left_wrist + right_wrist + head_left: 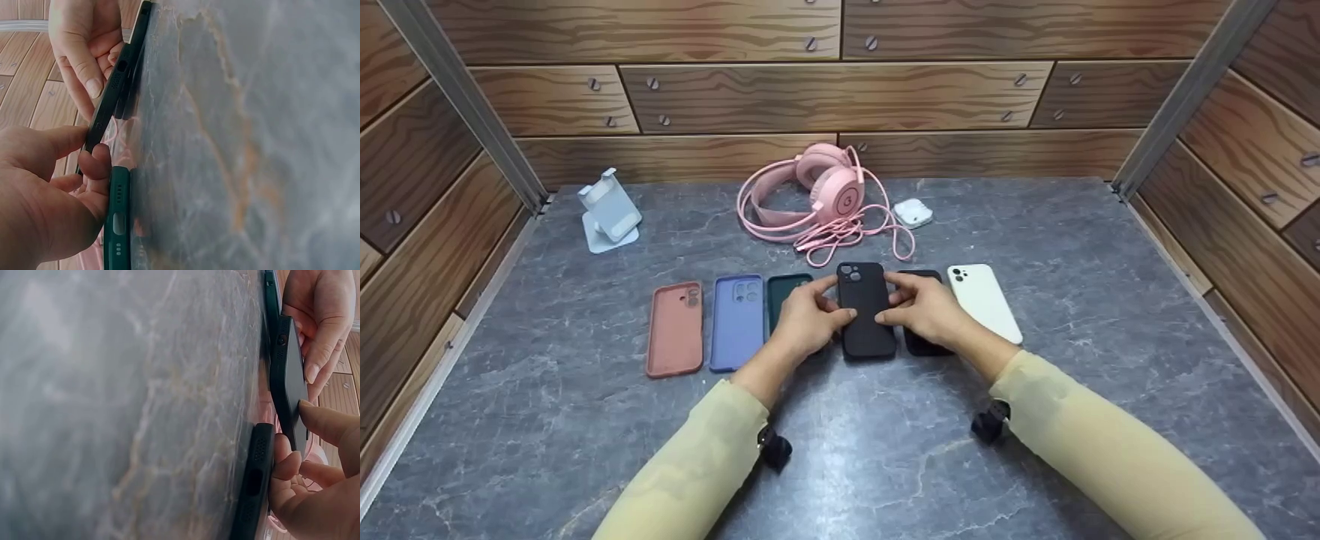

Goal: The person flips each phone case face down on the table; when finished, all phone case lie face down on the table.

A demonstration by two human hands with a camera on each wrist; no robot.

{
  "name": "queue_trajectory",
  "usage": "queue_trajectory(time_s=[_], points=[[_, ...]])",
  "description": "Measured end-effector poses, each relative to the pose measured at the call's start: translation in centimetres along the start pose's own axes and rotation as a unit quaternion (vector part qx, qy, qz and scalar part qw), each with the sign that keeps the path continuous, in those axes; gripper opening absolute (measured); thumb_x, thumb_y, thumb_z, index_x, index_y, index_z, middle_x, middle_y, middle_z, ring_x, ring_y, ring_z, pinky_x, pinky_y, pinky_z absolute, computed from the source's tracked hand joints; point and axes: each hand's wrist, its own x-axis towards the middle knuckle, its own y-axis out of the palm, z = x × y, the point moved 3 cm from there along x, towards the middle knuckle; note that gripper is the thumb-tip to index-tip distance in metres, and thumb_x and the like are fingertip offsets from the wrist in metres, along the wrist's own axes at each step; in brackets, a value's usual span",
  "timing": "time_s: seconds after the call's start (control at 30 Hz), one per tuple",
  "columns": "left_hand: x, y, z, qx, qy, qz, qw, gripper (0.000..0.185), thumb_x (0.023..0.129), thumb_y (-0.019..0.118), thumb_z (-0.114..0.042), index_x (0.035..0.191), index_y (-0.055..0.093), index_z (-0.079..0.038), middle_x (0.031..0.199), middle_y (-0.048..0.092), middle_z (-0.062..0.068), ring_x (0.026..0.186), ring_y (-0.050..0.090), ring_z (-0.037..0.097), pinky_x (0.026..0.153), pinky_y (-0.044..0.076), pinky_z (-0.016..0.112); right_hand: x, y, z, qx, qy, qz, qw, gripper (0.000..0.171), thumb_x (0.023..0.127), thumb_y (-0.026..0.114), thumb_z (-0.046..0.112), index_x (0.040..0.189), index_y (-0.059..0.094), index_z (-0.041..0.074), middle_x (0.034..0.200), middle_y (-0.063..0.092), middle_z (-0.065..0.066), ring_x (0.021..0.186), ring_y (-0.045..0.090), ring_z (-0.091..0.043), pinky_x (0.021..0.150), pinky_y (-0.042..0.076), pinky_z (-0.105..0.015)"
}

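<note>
A black phone case (867, 319) is held by its two long sides between both hands, back face up, with the camera cutouts at its far end. The left hand (808, 315) pinches its left edge, thumb on top and fingers below. On the opposite edge the right hand (930, 307) pinches in the same way. Both wrist views show the held case (102, 115) tilted, its near side raised off the table. A dark green phone case (789, 283) lies partly hidden behind the left hand. Under the right hand is a second black phone case (924, 346), also partly covered.
Left in the row lie a pink phone case (675, 337) and a lavender one (737, 330); a white one (986, 300) lies right. Behind them are pink headphones (840, 191) with a cable, a small white item (913, 213) and a light-blue stand (612, 211). Wood-patterned walls enclose the table.
</note>
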Motion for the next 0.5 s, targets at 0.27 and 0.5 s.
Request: queue_trajectory(time_s=[0.27, 0.5], points=[[0.06, 0.02, 0.29, 0.016, -0.003, -0.001, 0.9999, 0.066, 0.095, 0.082, -0.016, 0.154, 0.056, -0.007, 0.091, 0.070, 0.006, 0.072, 0.064, 0.016, 0.064, 0.052, 0.029, -0.02, 0.21, 0.01, -0.016, 0.008, 0.003, 1.000, 0.076, 0.088, 0.087, 0.016, 0.155, 0.053, 0.002, 0.113, 0.070, -0.015, 0.098, 0.066, -0.025, 0.085, 0.054, -0.036], [0.32, 0.19, 0.26, 0.025, -0.005, -0.002, 0.9997, 0.066, 0.094, 0.083, -0.018, 0.153, 0.057, -0.006, 0.092, 0.070, 0.006, 0.074, 0.064, 0.016, 0.065, 0.052, 0.030, -0.07, 0.14, 0.26, -0.031, 0.004, 0.000, 1.000, 0.077, 0.088, 0.087, 0.015, 0.155, 0.053, 0.001, 0.112, 0.071, -0.016, 0.098, 0.068, -0.026, 0.087, 0.055, -0.038]])
